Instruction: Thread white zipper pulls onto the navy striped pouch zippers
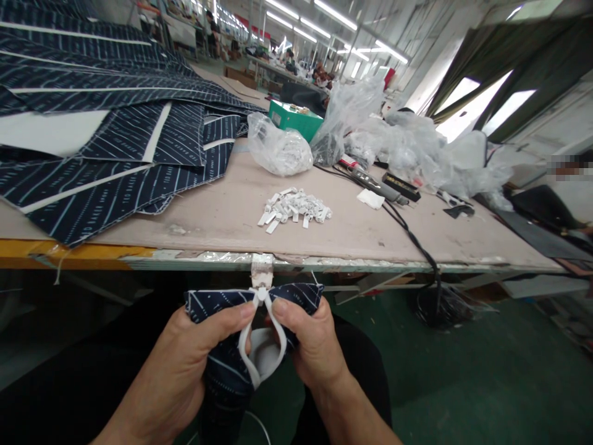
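Note:
Just below the table edge, my left hand point(180, 358) and my right hand point(317, 346) grip a navy printed fabric piece point(227, 371) between thumbs and fingers, one on each side. White zipper tape point(244, 349) runs along the fabric and spreads into an open loop between my thumbs. Its two sides meet at a small white zipper slider point(262, 295). That slider is against a whitish holder point(262, 270) fixed to the table's front edge. Fabric hides some of my fingertips. On the table beyond lies a pile of white zipper sliders point(296, 207).
Stacked navy fabric panels point(152, 139) with white strips cover the table's left side. Behind the pile are a clear plastic bag point(282, 151) and a green box point(294, 120). A grey corded tool point(375, 184) lies right, its black cable point(412, 238) hanging over the edge.

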`<state>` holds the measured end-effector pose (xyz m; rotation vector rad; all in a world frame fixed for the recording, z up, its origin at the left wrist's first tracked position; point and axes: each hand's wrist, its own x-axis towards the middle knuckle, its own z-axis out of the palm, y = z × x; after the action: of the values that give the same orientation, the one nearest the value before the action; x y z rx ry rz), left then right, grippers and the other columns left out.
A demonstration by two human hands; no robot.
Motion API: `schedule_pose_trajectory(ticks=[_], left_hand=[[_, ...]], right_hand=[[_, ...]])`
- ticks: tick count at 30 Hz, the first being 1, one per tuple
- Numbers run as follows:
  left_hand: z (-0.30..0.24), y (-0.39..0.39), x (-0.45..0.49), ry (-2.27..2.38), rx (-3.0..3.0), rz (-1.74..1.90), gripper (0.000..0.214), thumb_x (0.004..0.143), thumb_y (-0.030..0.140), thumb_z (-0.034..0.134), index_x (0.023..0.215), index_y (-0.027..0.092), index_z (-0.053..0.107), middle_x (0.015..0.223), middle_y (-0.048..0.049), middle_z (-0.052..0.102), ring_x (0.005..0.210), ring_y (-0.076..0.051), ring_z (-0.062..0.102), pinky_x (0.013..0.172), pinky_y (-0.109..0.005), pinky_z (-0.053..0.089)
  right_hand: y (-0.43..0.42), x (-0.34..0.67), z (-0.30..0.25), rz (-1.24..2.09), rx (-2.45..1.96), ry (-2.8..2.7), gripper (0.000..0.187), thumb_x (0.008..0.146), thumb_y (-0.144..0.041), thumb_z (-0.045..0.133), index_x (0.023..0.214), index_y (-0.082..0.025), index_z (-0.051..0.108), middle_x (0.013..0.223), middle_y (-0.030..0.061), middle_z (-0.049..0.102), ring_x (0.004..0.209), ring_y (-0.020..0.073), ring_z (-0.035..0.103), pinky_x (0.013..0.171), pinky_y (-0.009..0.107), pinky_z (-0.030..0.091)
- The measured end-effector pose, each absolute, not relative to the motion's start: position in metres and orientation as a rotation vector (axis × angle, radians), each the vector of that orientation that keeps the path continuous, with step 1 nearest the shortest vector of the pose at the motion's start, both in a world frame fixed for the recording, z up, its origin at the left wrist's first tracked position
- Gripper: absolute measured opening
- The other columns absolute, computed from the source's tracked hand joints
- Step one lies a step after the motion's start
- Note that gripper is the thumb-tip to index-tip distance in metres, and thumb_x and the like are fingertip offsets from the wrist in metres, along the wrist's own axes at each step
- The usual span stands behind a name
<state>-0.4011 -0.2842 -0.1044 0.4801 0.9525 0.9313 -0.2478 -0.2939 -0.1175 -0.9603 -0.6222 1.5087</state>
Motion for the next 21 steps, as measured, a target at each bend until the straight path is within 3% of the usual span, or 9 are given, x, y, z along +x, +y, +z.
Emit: schedule_pose_trajectory(ticks=[4,9,13,21], left_hand=[[-0.107,-0.284,-0.404,0.944,0.503,0.924,0.042,0.065,0.039,0.1,0.049,0.017,0.069,0.051,0.0032,0.067,0.048,-0.012,0.06,0.049,-0.02,0.054],[-0.1,-0.277,-0.398,1.051,0.53,0.982,0.032,0.058,0.041,0.103,0.073,0.02,0.083,0.063,-0.0005,0.079,0.056,-0.018,0.071,0.056,-0.025,0.063],[-0.092,-0.27,-0.393,1.078,0.561,1.038,0.037,0.049,0.038,0.106,0.074,0.023,0.084,0.062,0.0005,0.08,0.058,-0.02,0.074,0.055,-0.025,0.063],[-0.104,-0.275,-0.402,1.045,0.598,0.938,0.031,0.062,0.043,0.103,0.074,0.022,0.084,0.067,-0.0006,0.083,0.061,-0.019,0.074,0.058,-0.024,0.062]], right_hand=[[-0.298,-0.249,-0.122,1.495,-0.959,-0.66,0.036,0.073,-0.042,0.093,0.065,-0.015,0.071,0.06,-0.0009,0.064,0.052,0.0097,0.052,0.053,0.023,0.046],[-0.297,-0.249,-0.125,1.424,-1.012,-0.738,0.033,0.081,-0.043,0.089,0.071,-0.016,0.075,0.055,-0.0032,0.06,0.049,0.0083,0.046,0.051,0.022,0.043],[-0.292,-0.249,-0.118,1.404,-0.964,-0.813,0.032,0.085,-0.043,0.086,0.07,-0.017,0.077,0.06,-0.0007,0.069,0.051,0.0098,0.053,0.052,0.022,0.046],[-0.292,-0.245,-0.116,1.382,-0.972,-0.876,0.025,0.086,-0.041,0.087,0.078,-0.017,0.083,0.065,-0.0008,0.072,0.059,0.0112,0.06,0.06,0.022,0.051]])
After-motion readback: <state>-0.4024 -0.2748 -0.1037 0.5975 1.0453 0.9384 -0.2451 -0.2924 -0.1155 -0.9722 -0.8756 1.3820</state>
